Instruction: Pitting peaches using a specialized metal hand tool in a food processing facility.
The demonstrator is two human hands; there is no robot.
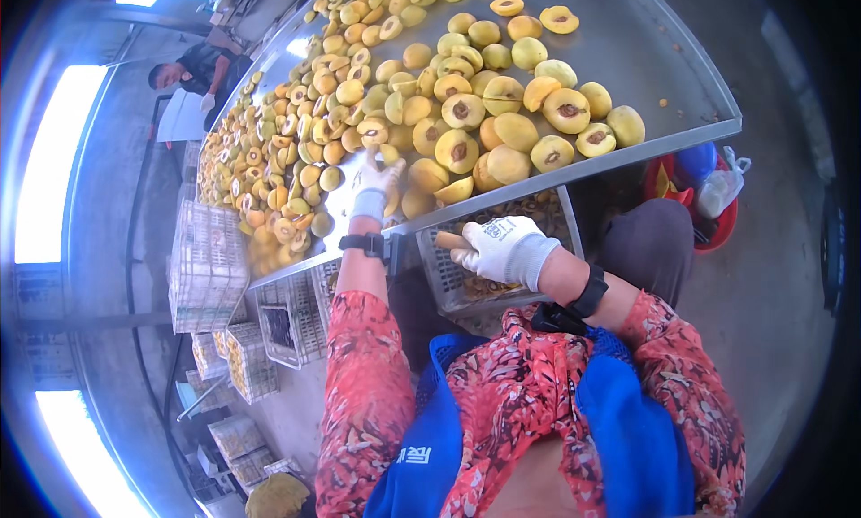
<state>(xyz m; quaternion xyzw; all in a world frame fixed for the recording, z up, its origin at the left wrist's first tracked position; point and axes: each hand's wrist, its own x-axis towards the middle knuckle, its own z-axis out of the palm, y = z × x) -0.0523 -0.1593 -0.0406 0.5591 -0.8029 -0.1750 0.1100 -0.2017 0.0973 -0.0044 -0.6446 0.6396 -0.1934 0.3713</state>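
Note:
My left hand (pixel 378 176), in a white knit glove, reaches over the rim of the metal table (pixel 484 194) among halved yellow peaches (pixel 459 150). Its fingertips are at a small peach piece (pixel 389 155); blur hides whether they grip it. In front of my body, my right hand (pixel 501 247), gloved alike, is closed around a tool's wooden handle (pixel 449 241). The tool's working end cannot be made out. Below that hand stands a plastic crate (pixel 440 276) holding dark pits and scraps.
Peach halves with exposed pits lie heaped across the table's left side. Stacked white crates (pixel 208 262) and crates of fruit (pixel 250 360) stand at left. A red basin (pixel 725 215) with bags sits right, beyond my knee (pixel 649 242). Another person (pixel 202 70) is at the far left.

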